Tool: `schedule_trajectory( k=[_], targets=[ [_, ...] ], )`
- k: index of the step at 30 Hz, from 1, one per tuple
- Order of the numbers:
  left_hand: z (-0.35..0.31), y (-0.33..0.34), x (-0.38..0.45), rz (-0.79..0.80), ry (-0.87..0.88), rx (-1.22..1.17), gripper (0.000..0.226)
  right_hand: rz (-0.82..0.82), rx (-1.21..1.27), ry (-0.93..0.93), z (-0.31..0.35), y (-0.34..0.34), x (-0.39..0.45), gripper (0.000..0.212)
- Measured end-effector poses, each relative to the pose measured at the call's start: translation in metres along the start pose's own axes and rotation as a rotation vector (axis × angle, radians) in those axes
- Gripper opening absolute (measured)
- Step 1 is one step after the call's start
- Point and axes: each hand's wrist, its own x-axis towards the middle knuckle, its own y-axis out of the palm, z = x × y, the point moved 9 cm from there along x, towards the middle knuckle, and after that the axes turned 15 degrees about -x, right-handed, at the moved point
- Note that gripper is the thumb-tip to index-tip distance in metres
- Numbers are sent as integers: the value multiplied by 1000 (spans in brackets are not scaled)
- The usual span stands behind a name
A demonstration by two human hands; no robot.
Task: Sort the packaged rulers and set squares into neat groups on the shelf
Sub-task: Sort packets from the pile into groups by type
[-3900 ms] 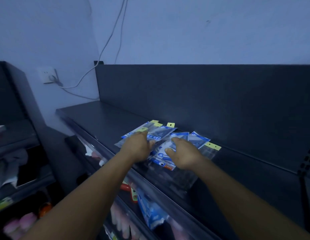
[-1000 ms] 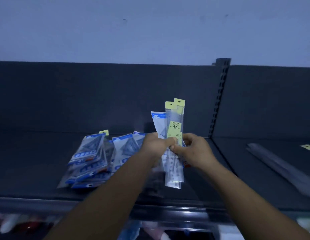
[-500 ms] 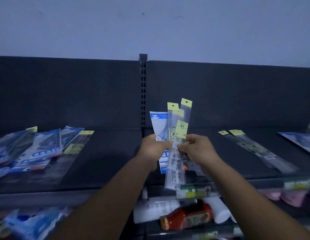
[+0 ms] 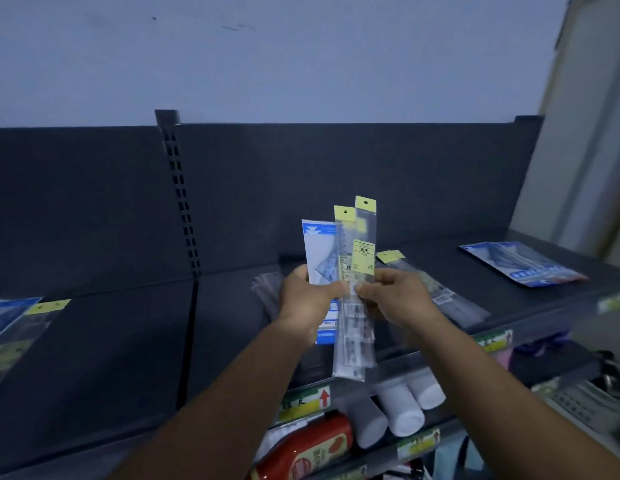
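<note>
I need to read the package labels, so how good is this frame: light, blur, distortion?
Head view: dim, bluish light with no hard shadows; the yellow label on the rulers held by the left hand and right hand is fairly sharp, its small print not legible; the blue packs on the right and the frame edges are smeared; wide-angle bending tilts the shelf lines.
</note>
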Motion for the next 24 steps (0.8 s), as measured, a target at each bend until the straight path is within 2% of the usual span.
schedule_trajectory(
  k=[2,4,6,10,15,19,24],
  targets=[
    [-1,9,5,11,63,12,36,-35,-9,7,-2,-12,5,12],
    [-2,20,8,26,118,16,41,-69,-6,6,-6,-24,11,7],
    [0,30,10,35,149,18,46,-101,16,-3,-10,-36,14,15],
    [12,48,13,49,136,21,49,-92,1,-7,-22,-53,22,16],
    [28,60,23,-26,84,9,43,-72,4,13,-43,-76,49,37],
    [32,69,28,-118,86,-13,42,-55,-126,15,-62,-103,81,44],
    [34,83,29,-196,87,-9,44,48,-484,-59,-69,-111,105,38]
  ],
)
